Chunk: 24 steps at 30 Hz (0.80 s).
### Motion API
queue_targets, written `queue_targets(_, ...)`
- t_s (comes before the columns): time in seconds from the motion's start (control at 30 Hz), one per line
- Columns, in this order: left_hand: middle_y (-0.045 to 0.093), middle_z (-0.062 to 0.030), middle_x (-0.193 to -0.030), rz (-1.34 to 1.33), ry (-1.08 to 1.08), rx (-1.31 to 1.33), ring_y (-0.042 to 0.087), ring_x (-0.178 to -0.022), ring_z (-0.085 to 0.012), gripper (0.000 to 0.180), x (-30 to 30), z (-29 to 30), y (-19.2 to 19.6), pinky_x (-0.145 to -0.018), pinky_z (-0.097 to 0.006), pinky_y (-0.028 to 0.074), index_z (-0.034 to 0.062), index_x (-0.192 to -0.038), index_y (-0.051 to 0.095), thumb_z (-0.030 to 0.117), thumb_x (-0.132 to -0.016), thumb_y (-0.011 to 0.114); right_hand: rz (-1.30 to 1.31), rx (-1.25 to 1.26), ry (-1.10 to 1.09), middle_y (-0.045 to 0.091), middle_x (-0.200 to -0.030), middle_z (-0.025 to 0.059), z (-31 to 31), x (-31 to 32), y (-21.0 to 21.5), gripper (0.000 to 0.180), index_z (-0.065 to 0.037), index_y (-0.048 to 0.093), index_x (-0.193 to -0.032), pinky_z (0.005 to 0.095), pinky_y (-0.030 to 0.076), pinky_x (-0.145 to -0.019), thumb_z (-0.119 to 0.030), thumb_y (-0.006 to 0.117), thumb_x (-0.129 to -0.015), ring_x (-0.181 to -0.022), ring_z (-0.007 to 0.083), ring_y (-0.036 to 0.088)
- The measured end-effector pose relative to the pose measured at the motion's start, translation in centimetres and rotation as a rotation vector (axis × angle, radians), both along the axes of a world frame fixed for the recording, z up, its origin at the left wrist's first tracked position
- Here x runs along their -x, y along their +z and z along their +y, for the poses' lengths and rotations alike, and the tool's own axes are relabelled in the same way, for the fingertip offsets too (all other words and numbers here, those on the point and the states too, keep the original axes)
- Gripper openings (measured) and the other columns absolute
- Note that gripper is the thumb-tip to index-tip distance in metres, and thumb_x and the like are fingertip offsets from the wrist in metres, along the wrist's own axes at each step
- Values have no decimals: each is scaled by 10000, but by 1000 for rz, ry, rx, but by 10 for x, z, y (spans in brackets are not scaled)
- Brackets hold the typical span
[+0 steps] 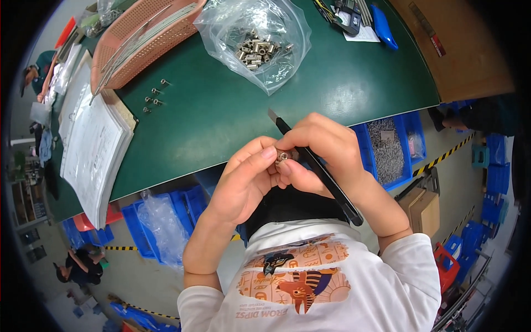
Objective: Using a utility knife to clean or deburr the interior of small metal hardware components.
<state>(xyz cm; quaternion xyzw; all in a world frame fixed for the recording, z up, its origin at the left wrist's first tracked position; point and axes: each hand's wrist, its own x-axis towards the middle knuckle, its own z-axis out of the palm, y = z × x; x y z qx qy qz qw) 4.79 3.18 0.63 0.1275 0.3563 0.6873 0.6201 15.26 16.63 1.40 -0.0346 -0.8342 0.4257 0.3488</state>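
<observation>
My left hand (243, 180) pinches a small cylindrical metal fitting (283, 155) between thumb and fingertips, just off the near edge of the green table (221, 110). My right hand (323, 152) meets it from the other side and grips a long black utility knife (315, 169), its blade tip pointing up over the table and its handle running down past my wrist. Both hands touch around the fitting. A clear plastic bag (254, 41) full of similar metal fittings lies open farther back on the table.
A salmon perforated basket (144, 39) with metal rods, several loose screws (154, 97) and a stack of papers (94, 149) lie at the left. Blue bins (387, 149) stand under the table. A person crouches on the floor at the lower left (80, 265).
</observation>
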Motion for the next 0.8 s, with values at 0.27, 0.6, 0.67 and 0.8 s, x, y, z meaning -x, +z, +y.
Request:
queue_targets(0.27, 539, -70, -979, -145, 14, -31, 515, -840, -145, 262, -15, -10, 0, -783, -291, 431, 5, -1081, 480, 225, -948, 425, 77, -36, -33, 563, -686, 42, -9, -4, -8, 174, -62, 626, -804, 274, 435, -471, -115, 714, -663, -543, 177, 559)
queue_targets(0.6, 564, -56, -935, -66, 66, -21, 521, -879, -136, 273, -22, -8, 0, -806, -291, 432, 11, -1116, 486, 218, -944, 442, 145, -53, -68, 576, -677, 62, -8, -5, -9, 190, -42, 644, -823, 272, 424, -454, -98, 719, -658, -524, 181, 553)
queue_targets(0.67, 562, -61, -960, -80, 69, -4, 524, -881, -134, 288, -23, -8, 0, -806, -290, 436, 7, -1133, 482, 223, -945, 444, 144, -49, -65, 575, -675, 61, -7, -6, -10, 196, -41, 645, -828, 273, 424, -452, -101, 722, -658, -523, 180, 553)
queue_targets(0.8, 559, -64, -987, -91, 58, -25, 528, -880, -135, 301, -24, -8, -1, -808, -292, 441, 4, -1141, 481, 232, -946, 448, 134, -91, -84, 556, -669, 54, -6, -9, -7, 218, -47, 652, -835, 272, 416, -446, -130, 736, -652, -517, 176, 543)
